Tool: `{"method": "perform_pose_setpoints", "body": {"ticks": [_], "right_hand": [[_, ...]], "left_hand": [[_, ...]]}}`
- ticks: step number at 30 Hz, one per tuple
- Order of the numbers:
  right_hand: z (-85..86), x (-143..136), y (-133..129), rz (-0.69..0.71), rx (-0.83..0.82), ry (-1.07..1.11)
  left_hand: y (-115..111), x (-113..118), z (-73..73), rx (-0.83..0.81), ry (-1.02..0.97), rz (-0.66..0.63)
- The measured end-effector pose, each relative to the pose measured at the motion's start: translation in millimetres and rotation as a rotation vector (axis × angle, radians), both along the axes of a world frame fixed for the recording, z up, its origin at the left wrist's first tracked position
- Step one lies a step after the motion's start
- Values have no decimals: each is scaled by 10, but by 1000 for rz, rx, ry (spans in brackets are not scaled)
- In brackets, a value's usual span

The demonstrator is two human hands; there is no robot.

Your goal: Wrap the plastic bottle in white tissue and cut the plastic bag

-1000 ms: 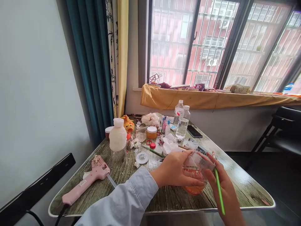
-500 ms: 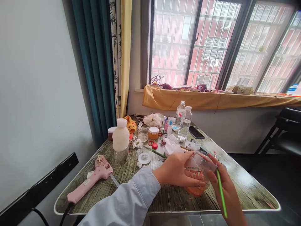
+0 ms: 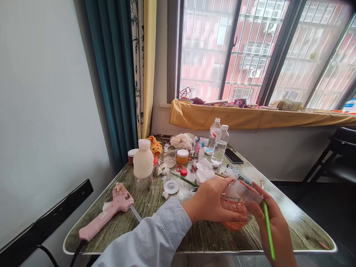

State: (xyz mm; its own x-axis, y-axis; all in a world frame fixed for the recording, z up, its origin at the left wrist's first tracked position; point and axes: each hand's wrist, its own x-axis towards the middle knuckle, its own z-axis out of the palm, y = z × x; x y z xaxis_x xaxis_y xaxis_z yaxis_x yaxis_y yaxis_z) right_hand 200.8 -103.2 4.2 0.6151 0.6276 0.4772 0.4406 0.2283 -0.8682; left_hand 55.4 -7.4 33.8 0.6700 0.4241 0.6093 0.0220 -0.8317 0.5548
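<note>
The left hand (image 3: 213, 202) wraps around one clear plastic container (image 3: 232, 203) at the table's (image 3: 205, 239) near side; red characters on its label are too blurred to read. The right hand (image 3: 275, 218) grips its other side, with one green stick (image 3: 268, 233). Two clear bottles (image 3: 218, 150) stand beyond; one pink glue gun (image 3: 104, 217) bears an illegible white sticker (image 3: 102, 215).

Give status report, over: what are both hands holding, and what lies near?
Left hand gripping clear plastic container with red lettering. Right hand also on it, holding green stick. Crumpled white paper lies just beyond left hand.
</note>
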Motion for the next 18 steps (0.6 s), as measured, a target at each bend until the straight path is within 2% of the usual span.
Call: {"method": "perform_pose_setpoints", "body": {"ticks": [3,6,9,11,13,18], "right_hand": [[102,-94,-18,-77,28,129],[133,-148,-12,-72,122,271],[118,-176,21,-45,204,341],[113,-195,49,-43,198,342],[129,-205,73,-28,187,345],[261,-99,112,-23,180,314]], "left_hand": [[5,-5,11,-86,-67,87],[11,-5,23,-244,-59,139],[-4,16,29,-390,-19,-9],[-26,35,35,-466,-27,-154],[-54,48,48,-538,-62,-247],[-107,53,97,-608,-120,-225]]}}
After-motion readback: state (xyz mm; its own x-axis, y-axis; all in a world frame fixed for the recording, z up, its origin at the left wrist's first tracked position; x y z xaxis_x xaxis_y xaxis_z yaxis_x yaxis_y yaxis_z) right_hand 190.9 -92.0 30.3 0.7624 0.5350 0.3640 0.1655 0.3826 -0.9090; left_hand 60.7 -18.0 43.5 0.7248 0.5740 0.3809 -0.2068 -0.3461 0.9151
